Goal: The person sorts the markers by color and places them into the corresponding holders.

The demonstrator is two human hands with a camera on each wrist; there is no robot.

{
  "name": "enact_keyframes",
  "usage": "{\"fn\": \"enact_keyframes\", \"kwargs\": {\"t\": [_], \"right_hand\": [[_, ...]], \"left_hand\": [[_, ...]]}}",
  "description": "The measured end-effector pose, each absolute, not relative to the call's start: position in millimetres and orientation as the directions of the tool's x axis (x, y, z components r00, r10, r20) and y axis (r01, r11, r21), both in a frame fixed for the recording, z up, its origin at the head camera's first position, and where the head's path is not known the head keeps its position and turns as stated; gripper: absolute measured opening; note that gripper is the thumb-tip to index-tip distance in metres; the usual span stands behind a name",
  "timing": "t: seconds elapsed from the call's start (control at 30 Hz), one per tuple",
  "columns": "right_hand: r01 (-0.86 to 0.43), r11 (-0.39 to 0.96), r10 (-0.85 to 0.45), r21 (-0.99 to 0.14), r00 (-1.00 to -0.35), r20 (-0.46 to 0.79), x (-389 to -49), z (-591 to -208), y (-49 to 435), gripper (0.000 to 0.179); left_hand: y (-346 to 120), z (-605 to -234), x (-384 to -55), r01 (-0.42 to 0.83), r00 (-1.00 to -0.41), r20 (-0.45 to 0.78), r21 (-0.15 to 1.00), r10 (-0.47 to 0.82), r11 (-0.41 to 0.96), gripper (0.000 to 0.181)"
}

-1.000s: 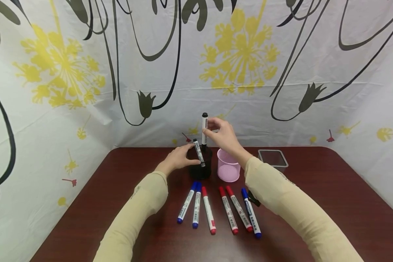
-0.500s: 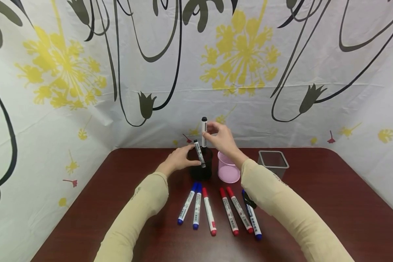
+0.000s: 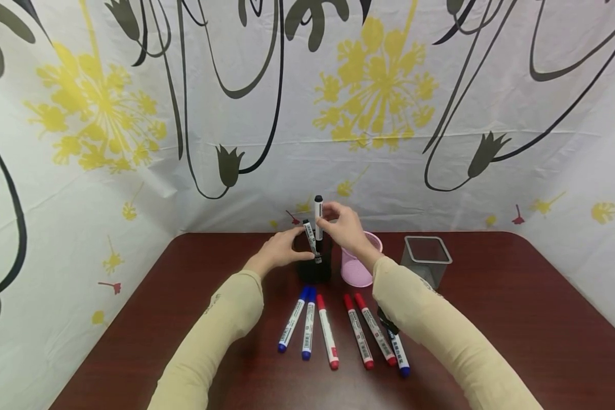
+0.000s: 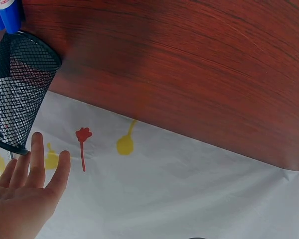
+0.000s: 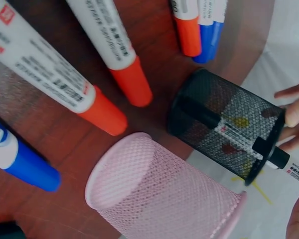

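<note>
My left hand [image 3: 278, 249] holds the black mesh pen cup [image 3: 312, 273] at its rim, thumb in front and fingers behind. In the left wrist view those fingers look fairly straight against the rim. One black-capped whiteboard marker [image 5: 236, 137] leans inside the cup, seen through the mesh. Between thumb and fingers my right hand [image 3: 344, 228] pinches a second black-capped marker [image 3: 319, 219], upright. Its lower black end [image 5: 279, 158] is at the cup's mouth in the right wrist view.
Beside the black cup stands a pink mesh cup [image 3: 356, 270], partly behind the right wrist. Farther right is a square grey mesh holder [image 3: 426, 259]. Several red and blue markers, including a red one [image 3: 328, 333] and a blue one [image 3: 292, 320], lie in front on the dark table.
My right hand has lowered its marker toward the black cup. The left hand has stayed at the cup. More of the pink cup and square holder shows now.
</note>
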State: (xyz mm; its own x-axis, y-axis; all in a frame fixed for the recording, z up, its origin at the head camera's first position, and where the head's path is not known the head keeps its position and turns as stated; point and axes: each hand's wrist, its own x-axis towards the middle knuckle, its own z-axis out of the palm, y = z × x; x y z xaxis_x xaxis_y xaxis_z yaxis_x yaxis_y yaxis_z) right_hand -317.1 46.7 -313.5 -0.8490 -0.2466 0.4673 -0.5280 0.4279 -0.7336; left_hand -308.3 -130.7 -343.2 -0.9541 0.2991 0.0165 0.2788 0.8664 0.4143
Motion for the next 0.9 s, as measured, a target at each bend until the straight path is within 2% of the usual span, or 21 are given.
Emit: {"fn": "enact_keyframes", "kwargs": {"t": [0.53,0.9], "right_hand": [[-0.485,0.478,-0.260,-0.733,-0.875,0.409,-309.9,-337.9,51.3,0.032],[-0.501,0.474,-0.253,-0.724,-0.865,0.432,-310.4,-343.7,57.4,0.027]], "left_hand": [[-130.2,-344.1,-310.9,0.294,-0.951,0.035,0.401,0.307,0.867,0.075],[-130.4,-345.1,-310.4,0.292,-0.952,0.039,0.417,0.304,0.861,0.075]]}}
